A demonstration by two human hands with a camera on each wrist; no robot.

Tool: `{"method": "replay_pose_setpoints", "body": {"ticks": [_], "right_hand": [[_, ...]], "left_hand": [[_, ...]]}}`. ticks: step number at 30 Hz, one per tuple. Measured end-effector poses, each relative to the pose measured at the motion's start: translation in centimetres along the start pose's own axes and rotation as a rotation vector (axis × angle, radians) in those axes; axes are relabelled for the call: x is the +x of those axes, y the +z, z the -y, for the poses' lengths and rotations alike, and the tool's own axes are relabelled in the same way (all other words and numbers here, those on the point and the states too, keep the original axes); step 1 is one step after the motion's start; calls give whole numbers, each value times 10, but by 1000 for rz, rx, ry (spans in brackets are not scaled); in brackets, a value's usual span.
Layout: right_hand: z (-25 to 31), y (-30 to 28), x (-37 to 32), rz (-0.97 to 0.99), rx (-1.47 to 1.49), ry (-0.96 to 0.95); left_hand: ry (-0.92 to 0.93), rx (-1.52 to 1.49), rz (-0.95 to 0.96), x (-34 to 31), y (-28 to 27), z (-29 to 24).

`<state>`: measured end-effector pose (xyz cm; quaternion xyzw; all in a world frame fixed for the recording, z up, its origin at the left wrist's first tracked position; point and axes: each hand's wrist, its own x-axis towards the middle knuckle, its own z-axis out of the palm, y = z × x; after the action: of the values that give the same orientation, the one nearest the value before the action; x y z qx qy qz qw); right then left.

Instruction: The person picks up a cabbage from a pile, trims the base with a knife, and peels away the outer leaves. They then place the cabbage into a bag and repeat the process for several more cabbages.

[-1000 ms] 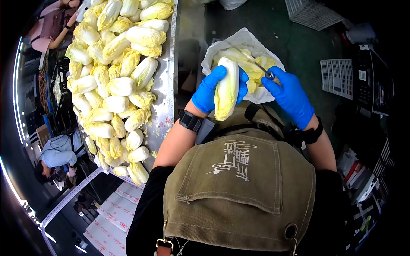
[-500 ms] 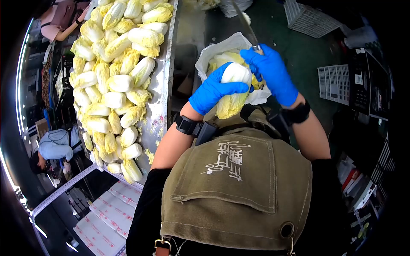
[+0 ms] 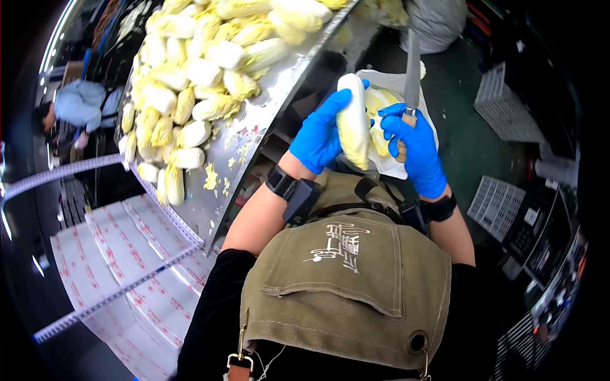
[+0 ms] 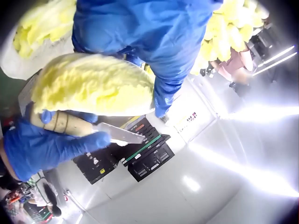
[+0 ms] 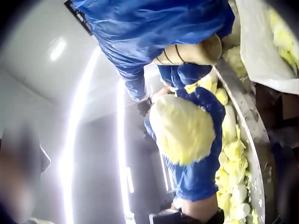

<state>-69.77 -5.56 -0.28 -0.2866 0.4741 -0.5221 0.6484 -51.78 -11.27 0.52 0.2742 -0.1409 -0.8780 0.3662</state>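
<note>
A pale cabbage head [image 3: 352, 122] stands roughly upright in my blue-gloved left hand [image 3: 317, 134], whose fingers wrap round it. My gloved right hand [image 3: 414, 152] grips the wooden handle [image 3: 410, 119] of a knife, its blade [image 3: 413, 70] pointing away from me. In the left wrist view the knife blade [image 4: 119, 133] lies beside the cabbage [image 4: 93, 86], apart from it. Behind both hands is a white bag [image 3: 424, 114] holding yellow leaves [image 3: 380, 101]. The right wrist view shows the cabbage [image 5: 181, 128] against the left palm, below the knife handle [image 5: 187, 52].
Many cabbages [image 3: 204, 72] are heaped on a metal table [image 3: 270, 95] at the left, with leaf scraps near its edge. Printed white boxes [image 3: 127, 254] lie below. Plastic crates [image 3: 502, 105] stand at the right, and a person in light blue [image 3: 79, 105] is at far left.
The view has turned, so the table edge slants. The left hand has tipped the cabbage more upright. The right hand has raised the knife from over the bag, its blade pointing forward.
</note>
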Motion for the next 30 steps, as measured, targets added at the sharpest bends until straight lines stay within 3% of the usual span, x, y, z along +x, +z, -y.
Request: {"method": "replay_pose_setpoints", "body": {"ticks": [1, 2, 5, 8, 9, 12, 16, 17, 20, 21, 24, 26, 27, 30], "right_hand": [[2, 14, 1, 28, -40, 13], [0, 36, 2, 14, -120, -155], [-12, 61, 21, -39, -323, -277], [-9, 67, 27, 32, -196, -125], [-10, 69, 28, 31, -281, -152], [7, 70, 21, 82, -230, 95], [4, 77, 15, 66, 80, 75], [3, 75, 14, 28, -67, 42], [-4, 57, 12, -49, -410, -2], [-5, 43, 12, -55, -460, 8], [3, -2, 16, -61, -577, 121], [9, -17, 8, -124, -484, 121], [-3, -28, 10, -132, -478, 19], [-20, -45, 20, -205, -838, -49]], "left_hand": [[84, 56, 7, -4, -1, 0], [147, 160, -29, -8, -3, -4], [179, 253, -118, -15, -7, -14], [232, 454, -16, -13, -27, -30], [201, 463, 20, -13, -29, -37], [103, 471, 106, -17, -34, -46], [-61, 293, 176, -15, -30, -52], [-95, 299, 187, -14, -26, -55], [-66, 704, 208, -5, -32, -48], [-96, 783, 317, -1, -26, -57], [-124, 1056, 98, -4, -58, -60], [-161, 920, 78, -6, -61, -69], [-176, 818, 129, -5, -59, -69], [-179, 653, 272, -3, -45, -61]]}}
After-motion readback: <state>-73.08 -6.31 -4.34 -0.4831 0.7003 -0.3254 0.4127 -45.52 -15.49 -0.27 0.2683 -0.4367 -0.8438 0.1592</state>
